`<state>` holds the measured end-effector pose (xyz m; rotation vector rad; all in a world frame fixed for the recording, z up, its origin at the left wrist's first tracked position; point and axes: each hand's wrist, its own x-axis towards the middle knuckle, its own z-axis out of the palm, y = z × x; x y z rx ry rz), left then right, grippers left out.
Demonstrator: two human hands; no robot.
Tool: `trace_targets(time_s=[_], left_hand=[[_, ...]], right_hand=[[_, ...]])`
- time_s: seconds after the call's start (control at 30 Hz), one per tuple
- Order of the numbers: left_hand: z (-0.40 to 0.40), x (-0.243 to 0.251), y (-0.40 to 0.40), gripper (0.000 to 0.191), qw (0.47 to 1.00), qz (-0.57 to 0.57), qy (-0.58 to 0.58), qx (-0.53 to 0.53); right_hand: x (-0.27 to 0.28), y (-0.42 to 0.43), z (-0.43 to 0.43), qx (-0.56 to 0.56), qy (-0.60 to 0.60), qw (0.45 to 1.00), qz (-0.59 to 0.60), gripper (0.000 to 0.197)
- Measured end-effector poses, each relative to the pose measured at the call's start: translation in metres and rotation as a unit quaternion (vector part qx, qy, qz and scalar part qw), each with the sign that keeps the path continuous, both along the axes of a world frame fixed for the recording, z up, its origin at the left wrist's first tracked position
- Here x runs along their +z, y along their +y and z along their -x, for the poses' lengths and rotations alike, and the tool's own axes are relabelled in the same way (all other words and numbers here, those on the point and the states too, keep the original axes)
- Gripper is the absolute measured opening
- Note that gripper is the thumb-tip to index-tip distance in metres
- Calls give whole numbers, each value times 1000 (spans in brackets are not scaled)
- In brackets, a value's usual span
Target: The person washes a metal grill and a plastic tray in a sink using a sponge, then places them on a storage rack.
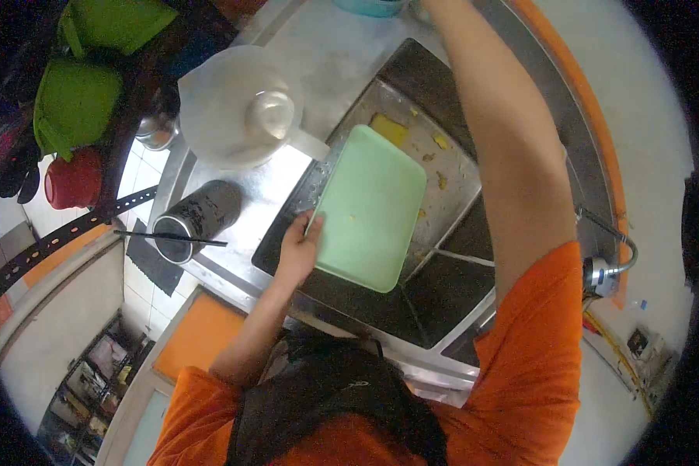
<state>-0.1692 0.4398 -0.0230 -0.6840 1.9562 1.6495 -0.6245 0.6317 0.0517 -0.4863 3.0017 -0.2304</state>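
Note:
My left hand [300, 247] grips the left edge of a light green plastic tray [373, 209], thumb on its face. The tray is held over a metal sink basin [454, 175], where yellow food scraps [441, 179] and a yellow piece [389, 129] lie. My right arm stretches up to the top edge of the view; the right hand is cut off there, close to a turquoise container [373, 6]. What that hand does cannot be seen.
Left of the sink, a translucent white plastic pitcher [227, 110] stands on the steel counter [326, 52]. Below it is a dark cylindrical container [201, 215] with a thin black stick across its rim. Green baskets [81, 105] and a red bowl [78, 177] are at the far left.

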Motion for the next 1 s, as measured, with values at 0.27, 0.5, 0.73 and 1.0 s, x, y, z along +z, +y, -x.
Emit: trace_targets(time_s=[0.27, 0.5, 0.73, 1.0], left_hand=[[3, 14, 16, 30, 996, -88, -20, 24], [-8, 58, 52, 31, 961, 56, 213, -167], [13, 85, 100, 28, 910, 108, 319, -242], [8, 106, 117, 29, 861, 190, 362, -303]], right_hand=[[34, 66, -259, -7, 66, 940, 335, 17], [-44, 90, -407, -278, -61, 880, 380, 10], [-38, 119, -491, -40, 17, 937, 346, 30], [-35, 171, -509, -318, 111, 837, 432, 38]])
